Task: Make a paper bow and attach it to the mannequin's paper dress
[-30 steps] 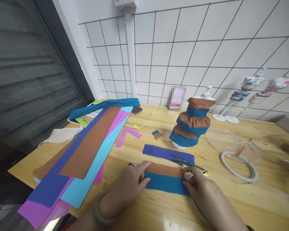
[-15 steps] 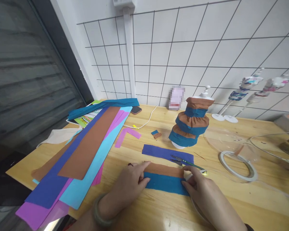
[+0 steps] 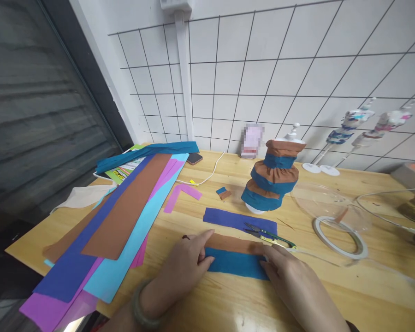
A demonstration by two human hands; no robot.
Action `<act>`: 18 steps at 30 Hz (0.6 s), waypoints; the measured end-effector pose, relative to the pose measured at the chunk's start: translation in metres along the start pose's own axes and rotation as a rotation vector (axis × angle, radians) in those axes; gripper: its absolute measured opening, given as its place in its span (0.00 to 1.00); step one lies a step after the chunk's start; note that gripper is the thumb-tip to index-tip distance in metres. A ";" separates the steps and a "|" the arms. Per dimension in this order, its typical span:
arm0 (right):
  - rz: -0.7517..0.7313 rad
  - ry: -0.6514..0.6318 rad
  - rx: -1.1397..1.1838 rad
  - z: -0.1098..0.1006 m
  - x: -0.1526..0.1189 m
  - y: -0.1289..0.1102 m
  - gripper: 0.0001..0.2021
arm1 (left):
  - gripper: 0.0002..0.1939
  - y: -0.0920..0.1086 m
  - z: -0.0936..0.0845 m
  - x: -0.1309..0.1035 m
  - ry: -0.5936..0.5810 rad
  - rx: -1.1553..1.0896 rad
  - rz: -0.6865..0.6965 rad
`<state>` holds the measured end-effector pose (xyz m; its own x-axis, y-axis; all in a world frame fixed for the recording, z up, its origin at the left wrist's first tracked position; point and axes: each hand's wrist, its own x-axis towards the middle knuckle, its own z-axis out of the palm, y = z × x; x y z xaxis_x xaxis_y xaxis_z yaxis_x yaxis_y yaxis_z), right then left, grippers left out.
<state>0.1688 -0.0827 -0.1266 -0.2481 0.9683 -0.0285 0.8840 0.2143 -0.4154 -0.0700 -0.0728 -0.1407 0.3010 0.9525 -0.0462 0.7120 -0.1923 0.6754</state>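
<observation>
A brown-and-blue crepe paper strip (image 3: 233, 262) lies crosswise on the table in front of me, brown on the far side and blue on the near side. My left hand (image 3: 185, 263) holds its left end, with index finger and thumb bent onto the paper. At the right end, my right hand (image 3: 290, 276) has its fingers closed on the strip and covers that edge. Just beyond lie a dark blue paper strip (image 3: 224, 218) and, partly on it, green-and-yellow thread snips (image 3: 271, 236). A small dress form (image 3: 275, 175) wrapped in brown and blue paper stands behind them.
Long coloured paper strips (image 3: 124, 212) are piled at the left, over a booklet. A tape roll (image 3: 340, 237) lies at the right, near clear plastic. Two small decorated stands (image 3: 335, 136) lean by the tiled wall. A phone (image 3: 194, 158) and white cable (image 3: 214, 168) lie at the back.
My right hand has turned down over the strip's right end, and its fingers have drawn together. The pale curved band beneath that hand is gone from there. My left hand stays put.
</observation>
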 end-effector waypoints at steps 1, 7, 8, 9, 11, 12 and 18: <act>-0.014 -0.012 -0.013 0.000 0.000 -0.002 0.17 | 0.29 0.000 0.000 0.000 -0.004 -0.003 0.000; 0.000 -0.069 0.006 -0.002 0.000 -0.007 0.18 | 0.30 0.000 0.000 0.000 -0.012 -0.014 -0.016; 0.013 -0.080 0.006 -0.002 0.001 -0.007 0.18 | 0.30 0.000 0.000 0.000 -0.010 -0.014 -0.017; 0.021 -0.093 0.000 -0.002 0.001 -0.006 0.18 | 0.30 0.000 0.000 0.000 -0.009 -0.012 -0.017; 0.017 -0.111 -0.024 -0.001 0.001 -0.006 0.19 | 0.30 0.000 0.000 0.000 -0.015 -0.010 -0.020; 0.010 -0.115 -0.035 -0.001 0.001 -0.005 0.20 | 0.30 0.000 -0.001 0.000 -0.018 -0.011 -0.022; -0.020 -0.103 -0.083 0.001 0.001 -0.004 0.20 | 0.31 -0.001 -0.002 -0.001 -0.018 -0.026 -0.034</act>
<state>0.1644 -0.0833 -0.1259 -0.3016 0.9464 -0.1159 0.9071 0.2474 -0.3406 -0.0725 -0.0733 -0.1397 0.2888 0.9538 -0.0825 0.7052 -0.1537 0.6922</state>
